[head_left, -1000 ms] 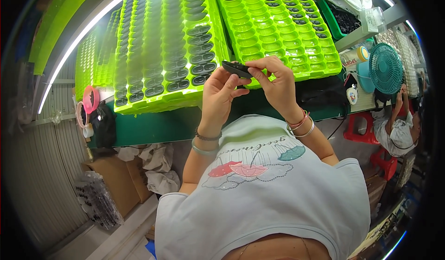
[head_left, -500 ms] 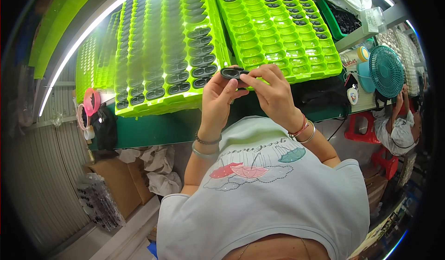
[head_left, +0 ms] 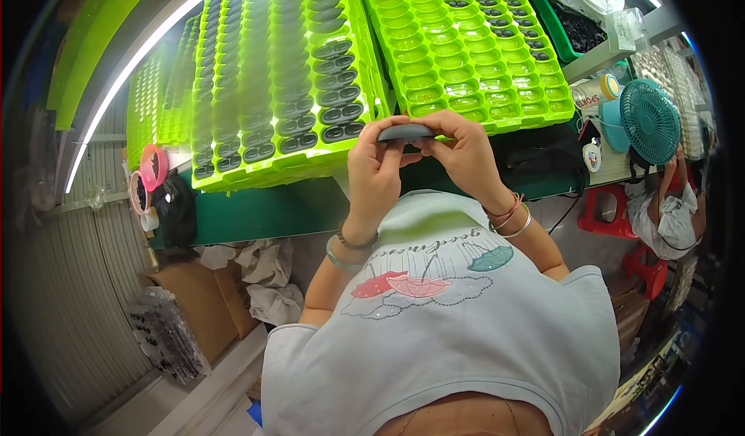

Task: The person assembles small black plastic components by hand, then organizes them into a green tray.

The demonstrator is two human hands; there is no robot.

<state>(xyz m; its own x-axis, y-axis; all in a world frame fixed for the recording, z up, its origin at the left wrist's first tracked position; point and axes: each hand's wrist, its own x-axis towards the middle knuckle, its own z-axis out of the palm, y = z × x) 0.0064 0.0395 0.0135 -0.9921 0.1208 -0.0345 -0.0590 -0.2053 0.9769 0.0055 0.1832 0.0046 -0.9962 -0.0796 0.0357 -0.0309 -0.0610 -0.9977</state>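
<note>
Between both hands, just in front of the trays, I hold a dark grey oval shell part (head_left: 405, 133) tilted so that its smooth curved side shows. My left hand (head_left: 374, 160) is closed on its left end, thumb below and fingers above. At its right end my right hand (head_left: 464, 150) pinches it the same way. Beyond my left hand lies a bright green tray (head_left: 256, 178) filled with rows of similar dark oval parts, each with two round hollows. Another green tray (head_left: 489, 94), beyond my right hand, has dark parts in its far and right pockets, while its nearer pockets are bare.
The trays rest on a dark green tabletop (head_left: 256, 217). To the right are a teal fan (head_left: 649, 121), a cylindrical container (head_left: 596, 92), a green bin (head_left: 570, 44) of black pieces and a red stool (head_left: 608, 212). Another person (head_left: 671, 218) sits far right. A cardboard box (head_left: 194, 300) stands lower left.
The shell part has been turned from its two-hollow face to its curved side. My right hand has shifted from its face to its right end, and both hands have come slightly nearer.
</note>
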